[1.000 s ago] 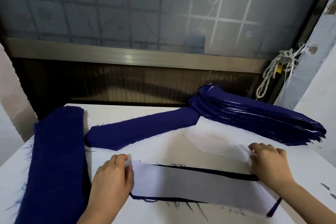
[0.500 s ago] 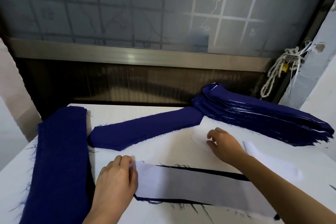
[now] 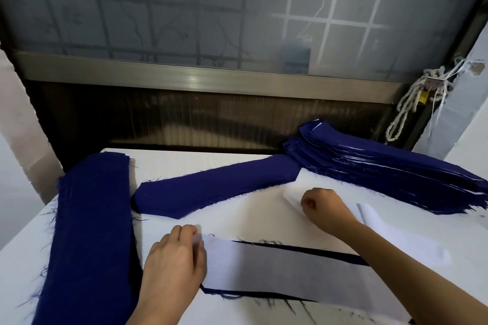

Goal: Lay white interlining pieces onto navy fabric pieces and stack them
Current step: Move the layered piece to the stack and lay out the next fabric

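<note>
Navy pile (image 3: 89, 232) far left and second pile (image 3: 211, 190) behind it: untouched supply.

Left hand (image 3: 174, 266): fingers together and flat, pinning the left end of the laid interlining (image 3: 277, 269) on its navy piece (image 3: 317, 250) at the front of the table (image 3: 250, 219). Navy shows as a wedge along the far edge and a sliver along the near one, so the white sits skewed. Risk: it gets stacked misaligned. Only that end is pinned, and the right forearm crosses the other end, so forearm drag could shift it.

Right hand (image 3: 324, 208): fingers curled, pinching the tip of the loose interlining (image 3: 290, 196). Can't tell how many layers. Risk: double pick, since thin sheets likely cling.

Stack (image 3: 383, 171) far right is fanned out. One more pair could make it slide.
</note>
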Tool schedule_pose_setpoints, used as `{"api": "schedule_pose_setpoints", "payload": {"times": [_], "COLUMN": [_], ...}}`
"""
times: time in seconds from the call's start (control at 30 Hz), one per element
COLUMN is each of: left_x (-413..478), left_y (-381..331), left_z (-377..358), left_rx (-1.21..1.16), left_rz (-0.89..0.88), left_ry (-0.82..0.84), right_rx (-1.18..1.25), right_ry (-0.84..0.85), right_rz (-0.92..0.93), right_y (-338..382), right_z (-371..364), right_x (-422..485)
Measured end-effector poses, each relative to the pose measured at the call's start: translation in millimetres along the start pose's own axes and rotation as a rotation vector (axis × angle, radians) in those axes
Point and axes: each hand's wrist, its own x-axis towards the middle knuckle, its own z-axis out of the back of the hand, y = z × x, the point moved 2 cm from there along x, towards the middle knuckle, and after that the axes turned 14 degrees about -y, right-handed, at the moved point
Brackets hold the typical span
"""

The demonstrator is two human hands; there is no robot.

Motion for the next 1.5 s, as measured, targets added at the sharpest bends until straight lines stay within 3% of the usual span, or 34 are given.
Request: {"api": "schedule_pose_setpoints", "payload": {"times": [0.1, 0.2, 0.33, 0.47, 0.67, 0.93, 1.03, 1.27, 1.5], "left_x": [-0.5, -1.0, -0.8, -1.6, -1.5, -1.7, -2.0, -1.8, -1.9], "left_y": [-0.8, -1.0, -0.5, 0.1, 0.0, 0.6, 1.2, 2.0, 2.4], "left_z": [1.9, 1.6, 0.5, -0.8, -0.8, -1.2, -1.1, -3.2, -3.5], "left_rx": [-0.009, 0.000, 0.006, 0.003, -0.029, -0.038, -0.041, -0.028, -0.019], "left_rz": [0.019, 0.008, -0.015, -0.008, -0.032, -0.040, -0.040, -0.048, -0.038], "left_ry": [-0.006, -0.002, -0.014, -0.027, -0.064, -0.087, -0.091, -0.105, -0.117], "right_rx": [0.129, 0.105, -0.178, -0.345, -0.262, -0.163, -0.113, 0.194, 0.465], "right_ry": [-0.024, 0.035, 0.141, 0.255, 0.280, 0.023, 0.007, -0.109, -0.124], "right_rz": [-0.081, 0.002, 0.244, 0.293, 0.186, -0.020, -0.051, -0.294, -0.485], "right_y": [-3.4, -2.0, 7.0, 12.7, -2.2, -27.9, -35.2, -36.4, -27.1], "right_z": [0.0, -3.4, -5.5, -5.7, 0.3, 13.2, 16.3, 21.6, 22.9], "right_x": [-0.7, -3.5, -3.0, 0.5, 1.0, -8.7, -9.0, -6.3, -2.7]}}
